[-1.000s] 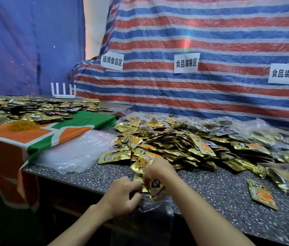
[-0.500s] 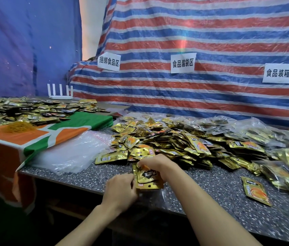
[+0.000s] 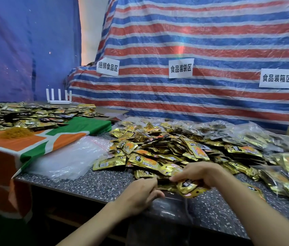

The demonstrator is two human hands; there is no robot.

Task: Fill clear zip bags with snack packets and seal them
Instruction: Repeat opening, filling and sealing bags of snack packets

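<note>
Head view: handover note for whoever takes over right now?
Left hand pinches what looks like the edge of the clear bag at the table front.
Right hand grips a few gold packets beside it.
Loose packet pile lies behind, empty bags to the left, filled bags to the right.
Done: several bags filled.
Left: load this one, seal it, repeat.

Packet heap (image 3: 166, 148) on table (image 3: 90, 185), centre; empty bags (image 3: 69, 162) left of heap; filled bags (image 3: 282, 157) right.
</note>
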